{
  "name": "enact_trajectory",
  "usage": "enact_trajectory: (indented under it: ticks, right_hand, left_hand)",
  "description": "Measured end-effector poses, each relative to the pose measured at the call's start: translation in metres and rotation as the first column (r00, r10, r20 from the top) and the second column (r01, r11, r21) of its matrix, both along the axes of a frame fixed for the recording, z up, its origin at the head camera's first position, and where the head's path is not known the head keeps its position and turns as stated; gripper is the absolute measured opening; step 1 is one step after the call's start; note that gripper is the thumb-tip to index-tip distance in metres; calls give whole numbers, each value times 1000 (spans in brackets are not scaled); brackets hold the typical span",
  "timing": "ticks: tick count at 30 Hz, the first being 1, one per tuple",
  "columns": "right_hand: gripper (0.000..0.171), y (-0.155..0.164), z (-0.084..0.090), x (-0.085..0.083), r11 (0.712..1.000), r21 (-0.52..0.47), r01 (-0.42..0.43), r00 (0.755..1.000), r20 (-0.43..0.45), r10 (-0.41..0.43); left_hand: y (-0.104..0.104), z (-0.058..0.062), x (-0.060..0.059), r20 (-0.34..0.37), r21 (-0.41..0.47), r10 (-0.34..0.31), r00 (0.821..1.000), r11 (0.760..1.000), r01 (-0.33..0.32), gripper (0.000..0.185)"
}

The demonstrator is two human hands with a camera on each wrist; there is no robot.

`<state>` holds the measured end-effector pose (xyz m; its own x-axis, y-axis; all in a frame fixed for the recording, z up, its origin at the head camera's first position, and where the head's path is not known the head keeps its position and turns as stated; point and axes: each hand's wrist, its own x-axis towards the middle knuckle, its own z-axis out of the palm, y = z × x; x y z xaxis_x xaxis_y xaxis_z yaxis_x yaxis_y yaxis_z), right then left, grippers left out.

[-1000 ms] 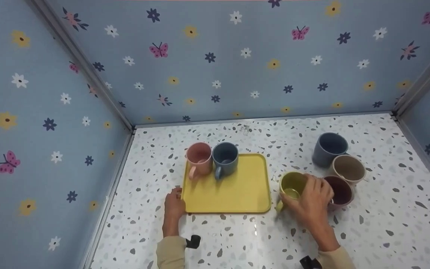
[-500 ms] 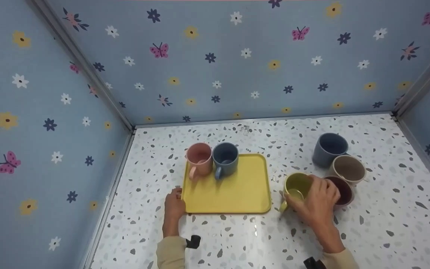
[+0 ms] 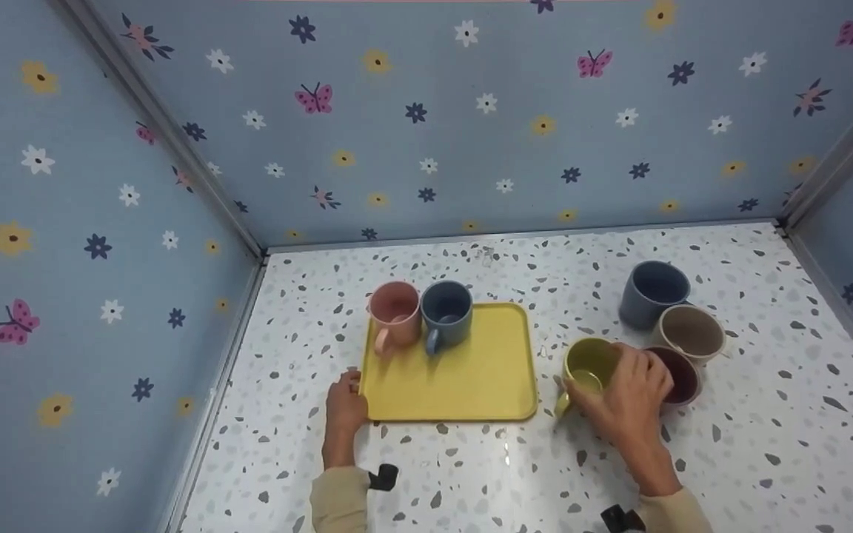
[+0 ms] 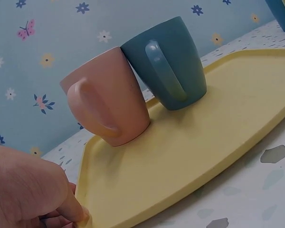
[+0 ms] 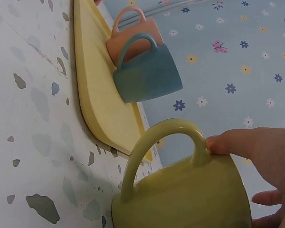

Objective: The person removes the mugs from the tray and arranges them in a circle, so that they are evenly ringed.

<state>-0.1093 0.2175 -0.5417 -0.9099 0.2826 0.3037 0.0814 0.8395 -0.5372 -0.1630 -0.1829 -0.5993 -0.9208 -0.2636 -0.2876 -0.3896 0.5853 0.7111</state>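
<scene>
My right hand (image 3: 630,400) grips a yellow-green mug (image 5: 190,194) by its rim, thumb near the handle and fingers on the opposite side. The mug is upright, right of a yellow tray (image 3: 471,377); whether its base touches the table I cannot tell. At the tray's front left corner my left hand (image 4: 28,190) holds the edge, thumb on the rim and other fingers partly hidden. A pink mug (image 4: 109,99) and a blue mug (image 4: 168,66) stand side by side at the tray's back left, handles toward me.
Behind and right of my right hand stand a second blue mug (image 3: 652,296), a beige mug (image 3: 691,333) and a maroon mug (image 3: 682,381), close together. Flower-patterned walls (image 3: 426,133) enclose the speckled table (image 3: 456,481) at the back and sides.
My right hand has shifted slightly to the right with the yellow-green mug, then stayed nearly still. The left hand and the tray have not moved.
</scene>
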Motion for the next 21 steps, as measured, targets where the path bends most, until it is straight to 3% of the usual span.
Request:
enact_trajectory:
  ticks: [12, 21]
  right_hand:
    - [95, -1, -6, -1, 1000, 3, 17, 999, -47, -17]
    - [100, -4, -7, -2, 999, 12, 46, 999, 2, -46]
  left_hand:
    - [-1, -1, 2, -15, -22, -8, 1000, 1000, 8, 44]
    - [-2, -1, 2, 2, 5, -6, 1000, 1000, 6, 44]
